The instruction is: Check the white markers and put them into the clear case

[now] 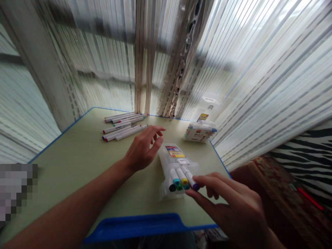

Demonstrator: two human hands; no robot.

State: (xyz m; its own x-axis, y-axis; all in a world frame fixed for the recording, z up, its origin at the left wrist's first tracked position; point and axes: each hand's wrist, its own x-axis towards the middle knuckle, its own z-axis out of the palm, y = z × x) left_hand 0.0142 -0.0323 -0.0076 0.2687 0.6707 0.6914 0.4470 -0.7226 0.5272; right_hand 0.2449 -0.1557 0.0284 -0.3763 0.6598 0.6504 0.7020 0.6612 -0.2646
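A clear plastic case (166,159) with a yellow and red label lies in front of me, its near end open. Several white markers with black, green, blue and yellow caps sit inside it. My right hand (233,202) has its thumb and index finger on the capped end of a purple marker (189,177), which lies at the right side of the case. Just left of the case hovers my left hand (144,147), its fingers bent and apart, with nothing in them. Farther back on the left, several loose white markers (127,126) lie in a rough pile.
A second clear case (199,133), filled with markers, stands at the table's back right with its lid up. The pale green table (77,166) has a blue edge and a blue front tray (140,223). Striped curtains (103,62) hang behind. Zebra-patterned fabric (306,155) is at right.
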